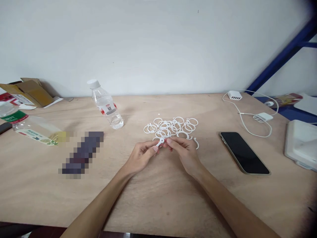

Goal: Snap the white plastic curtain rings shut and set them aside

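Observation:
A white plastic curtain ring (159, 143) with a small eyelet is held between my hands, seen nearly edge-on. My left hand (141, 156) pinches one end of it between thumb and fingers. From the other side, the thumb and fingertips of my right hand (186, 152) close on it by the eyelet. Just beyond my fingers lies a loose pile of white curtain rings (182, 134), several of them overlapping. My right hand partly covers the nearest rings.
A water bottle (107, 105) stands behind my left hand. Farther left are a large plastic bottle (32, 129), an open cardboard box (32, 92) and a blurred dark item (84, 152). On the right are a phone (244, 152), a charger (234, 95) with cable, and a white case (300, 143).

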A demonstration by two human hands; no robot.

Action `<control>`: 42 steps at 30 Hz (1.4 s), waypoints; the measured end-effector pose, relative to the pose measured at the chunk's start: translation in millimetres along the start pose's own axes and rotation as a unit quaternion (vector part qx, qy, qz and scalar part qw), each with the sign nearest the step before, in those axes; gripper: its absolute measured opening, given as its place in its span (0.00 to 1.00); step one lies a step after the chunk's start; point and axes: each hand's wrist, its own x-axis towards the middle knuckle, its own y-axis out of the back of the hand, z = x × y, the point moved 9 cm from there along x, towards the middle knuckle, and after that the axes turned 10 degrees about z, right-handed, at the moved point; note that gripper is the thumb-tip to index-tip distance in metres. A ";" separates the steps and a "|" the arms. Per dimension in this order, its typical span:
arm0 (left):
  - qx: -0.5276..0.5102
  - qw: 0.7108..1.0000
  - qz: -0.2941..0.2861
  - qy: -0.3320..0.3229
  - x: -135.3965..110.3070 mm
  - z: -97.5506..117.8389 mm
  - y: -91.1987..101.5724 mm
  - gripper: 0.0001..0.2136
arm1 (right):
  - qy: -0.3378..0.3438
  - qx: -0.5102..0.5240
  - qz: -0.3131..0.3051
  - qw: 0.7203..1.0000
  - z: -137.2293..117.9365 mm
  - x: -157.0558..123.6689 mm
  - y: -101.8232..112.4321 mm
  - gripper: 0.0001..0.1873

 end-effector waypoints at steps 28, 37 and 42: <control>0.129 0.983 0.118 -0.050 -3.6 -2.5 7.2 0.14 | 0.005 -0.021 0.007 1.000 0.2 -2.0 -2.5 0.08; 0.162 0.975 0.117 -0.094 -4.1 10.2 11.3 0.14 | -0.009 -0.022 0.025 0.999 2.4 -0.2 1.0 0.09; 0.130 0.981 0.100 -0.099 -4.6 5.3 9.0 0.15 | -0.005 -0.059 0.005 0.998 3.5 1.5 -0.9 0.10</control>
